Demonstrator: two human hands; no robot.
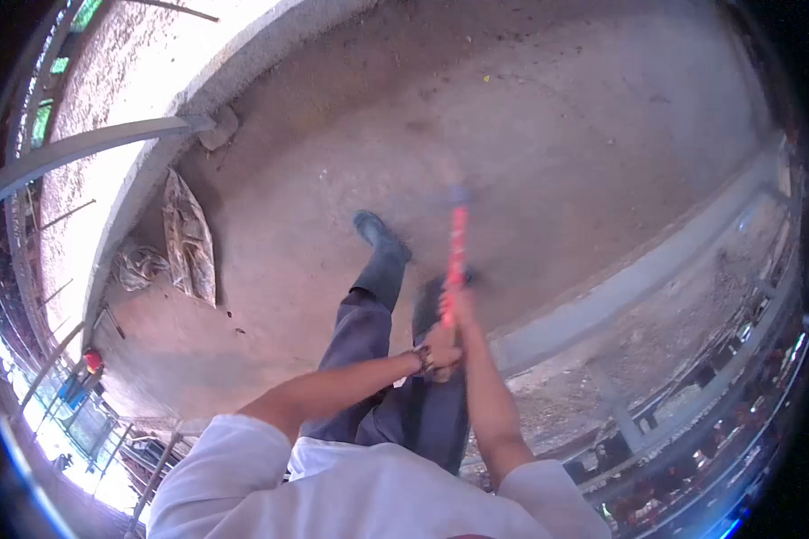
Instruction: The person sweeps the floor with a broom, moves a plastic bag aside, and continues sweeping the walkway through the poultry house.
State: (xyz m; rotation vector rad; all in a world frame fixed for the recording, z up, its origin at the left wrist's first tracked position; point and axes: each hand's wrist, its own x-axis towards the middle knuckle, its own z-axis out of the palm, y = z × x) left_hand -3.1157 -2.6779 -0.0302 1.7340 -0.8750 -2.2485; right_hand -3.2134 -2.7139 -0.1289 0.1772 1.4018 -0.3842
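Both of my hands are wrapped round the red, pale-striped handle of what looks like a broom (457, 247). My left hand (441, 349), with a band or watch on its wrist, grips the handle's near end. Just beyond it, my right hand (459, 307) is closed farther along the handle. The handle points forward and down to the floor. Its far end shows a bluish joint, and the head beyond is smeared by motion, so its shape is hard to make out.
Dusty concrete floor (557, 162) spreads ahead. One dark rubber boot (382, 251) is forward; the other is partly hidden behind my arms. Crumpled sacking (189, 238) lies by the left wall (189, 99). A low concrete kerb (638, 269) and railings run along the right.
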